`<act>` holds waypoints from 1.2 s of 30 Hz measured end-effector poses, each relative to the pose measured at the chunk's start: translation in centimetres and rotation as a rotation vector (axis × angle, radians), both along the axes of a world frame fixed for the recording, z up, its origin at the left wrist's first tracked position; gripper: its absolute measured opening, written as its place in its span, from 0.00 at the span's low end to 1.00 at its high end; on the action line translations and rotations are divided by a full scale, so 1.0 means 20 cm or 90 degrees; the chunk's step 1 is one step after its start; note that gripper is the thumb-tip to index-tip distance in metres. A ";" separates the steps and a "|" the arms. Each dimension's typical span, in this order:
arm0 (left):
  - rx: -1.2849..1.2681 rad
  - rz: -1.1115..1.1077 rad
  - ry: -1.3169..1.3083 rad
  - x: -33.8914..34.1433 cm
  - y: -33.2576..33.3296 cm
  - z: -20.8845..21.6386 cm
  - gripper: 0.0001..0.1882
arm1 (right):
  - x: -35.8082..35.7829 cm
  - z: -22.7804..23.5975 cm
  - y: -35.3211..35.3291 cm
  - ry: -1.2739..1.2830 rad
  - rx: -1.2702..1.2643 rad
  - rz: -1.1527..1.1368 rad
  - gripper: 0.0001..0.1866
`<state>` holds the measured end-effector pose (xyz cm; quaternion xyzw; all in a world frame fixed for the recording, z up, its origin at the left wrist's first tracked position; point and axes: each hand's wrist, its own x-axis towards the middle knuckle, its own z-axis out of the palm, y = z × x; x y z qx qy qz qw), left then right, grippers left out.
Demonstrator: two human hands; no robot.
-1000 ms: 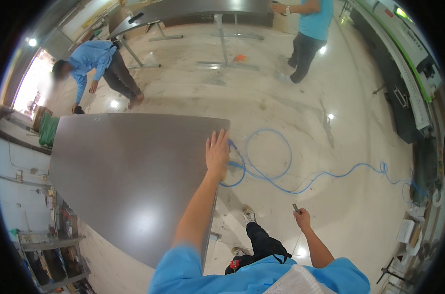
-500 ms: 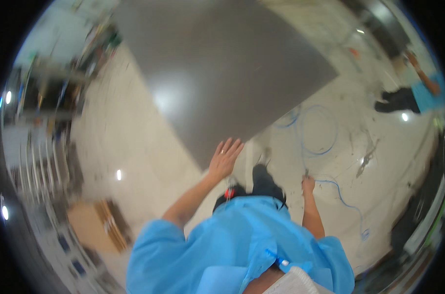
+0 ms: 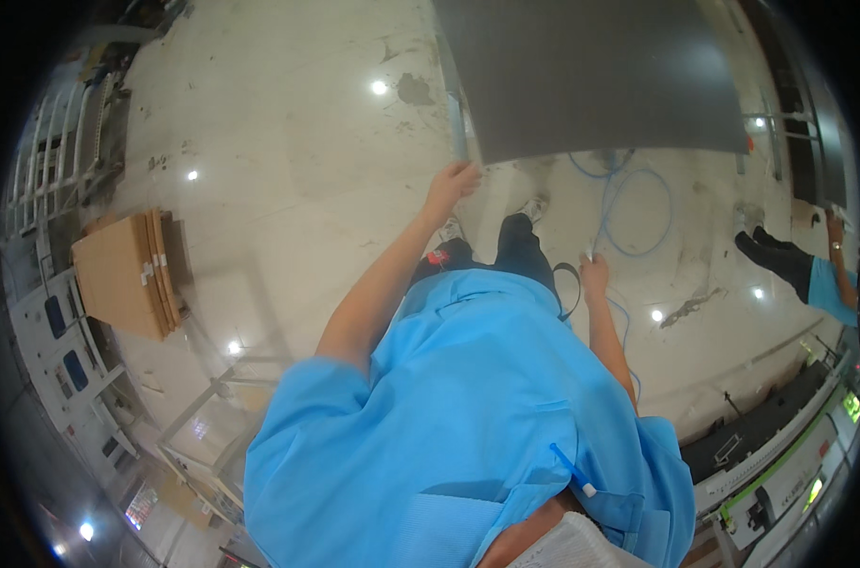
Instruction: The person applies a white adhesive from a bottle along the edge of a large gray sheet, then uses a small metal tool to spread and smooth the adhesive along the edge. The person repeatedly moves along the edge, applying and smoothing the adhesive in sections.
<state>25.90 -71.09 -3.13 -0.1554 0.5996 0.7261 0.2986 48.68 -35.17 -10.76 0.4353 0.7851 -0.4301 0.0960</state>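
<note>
A large dark grey flat panel spans the upper right, its near edge facing me. Close to the panel's near left corner is my left hand, its fingers curled in. Whether it touches the panel, or what it may hold, I cannot make out. My right hand is lower, to the right of my legs, closed around a small pale-tipped tool. A thin blue hose lies in loops on the floor beyond this hand, and another stretch runs beside my right forearm.
Flat cardboard boxes stand at left, near a white rack. A metal frame is at lower left. Another person is at far right beside a second dark panel. Equipment with a green edge lines the lower right.
My view has turned, so the panel now shows farther up and right. My left hand was spread flat over the panel's near corner; now its fingers are curled. My right hand keeps its grip.
</note>
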 end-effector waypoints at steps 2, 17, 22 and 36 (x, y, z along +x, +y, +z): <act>0.044 -0.014 -0.003 -0.08 0.04 0.00 0.30 | 0.05 0.06 -0.06 0.003 -0.003 -0.003 0.16; -0.026 -0.231 0.119 -0.26 -0.01 0.00 0.25 | 0.82 0.05 -0.28 -0.136 -0.129 -0.252 0.12; -0.006 -0.233 0.130 -0.26 -0.03 0.00 0.25 | 0.70 0.09 -0.34 -0.118 -0.094 -0.217 0.13; -0.095 -0.200 0.153 -0.25 -0.05 -0.07 0.19 | 0.52 0.02 -0.14 0.001 -0.139 -0.273 0.09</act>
